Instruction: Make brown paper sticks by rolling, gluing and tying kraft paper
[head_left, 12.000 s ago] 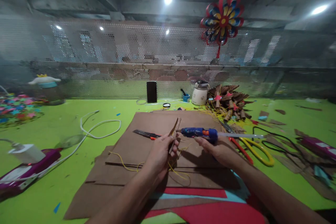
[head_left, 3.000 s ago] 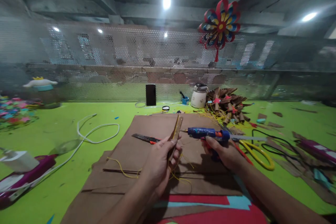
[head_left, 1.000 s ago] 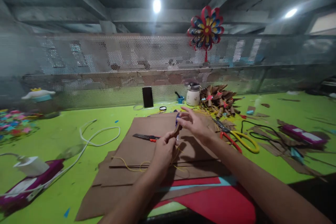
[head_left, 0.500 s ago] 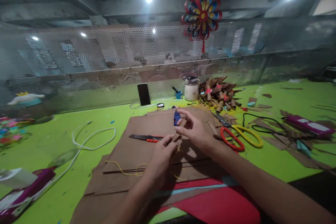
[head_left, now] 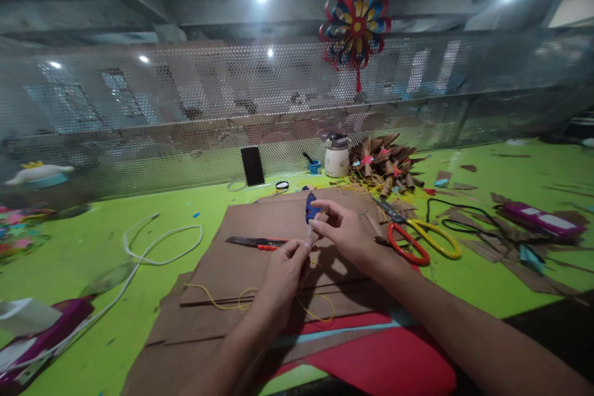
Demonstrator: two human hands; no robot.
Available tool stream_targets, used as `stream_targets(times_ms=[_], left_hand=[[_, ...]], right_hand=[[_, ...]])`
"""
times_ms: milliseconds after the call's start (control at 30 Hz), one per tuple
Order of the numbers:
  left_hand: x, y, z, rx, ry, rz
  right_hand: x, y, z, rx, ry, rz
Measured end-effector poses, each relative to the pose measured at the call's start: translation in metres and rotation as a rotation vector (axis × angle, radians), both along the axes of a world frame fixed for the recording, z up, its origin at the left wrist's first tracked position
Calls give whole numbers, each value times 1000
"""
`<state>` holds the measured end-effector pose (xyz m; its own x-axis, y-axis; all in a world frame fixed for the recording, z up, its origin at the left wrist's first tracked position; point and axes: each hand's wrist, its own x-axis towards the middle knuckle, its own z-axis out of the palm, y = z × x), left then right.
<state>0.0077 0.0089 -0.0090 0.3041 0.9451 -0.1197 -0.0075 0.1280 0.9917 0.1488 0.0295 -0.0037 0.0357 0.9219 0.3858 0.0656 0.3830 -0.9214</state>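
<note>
My left hand pinches the end of a small narrow strip, apparently cardboard, above stacked brown cardboard sheets. Thumb and curled forefinger of my right hand close around a small dark blue piece just above that strip. Its exact kind is unclear, and my fingers cover part of it. Thin yellow string trails over the cardboard below my hands. Left of them lies a box cutter with a red and black handle. Scissors with red and yellow handles rest beyond my right wrist.
A white cable loops on the green table. At the back stand a phone, a blue jar, a white bottle and bundled cardboard pieces. Purple power strips lie at both sides. Red sheets are nearest me.
My hands stay almost in place, with small finger shifts around the strip and blue piece. The brown strip shows less between my fingers. The whole view has shifted slightly.
</note>
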Motion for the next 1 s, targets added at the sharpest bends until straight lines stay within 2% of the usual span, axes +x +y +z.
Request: stream_targets(times_ms=[500, 700, 900, 1000], left_hand=[[1, -1, -1, -8, -23, -39], [-1, 3, -4, -46, -71, -54], [-2, 2, -3, -79, -124, -66], [-2, 3, -2, -99, -132, -72]], right_hand=[[10, 5, -2, -21, 56, 7], [12, 3, 3, -147, 210, 86], [9, -2, 0, -57, -10, 88], [7, -1, -4, -32, -26, 85]])
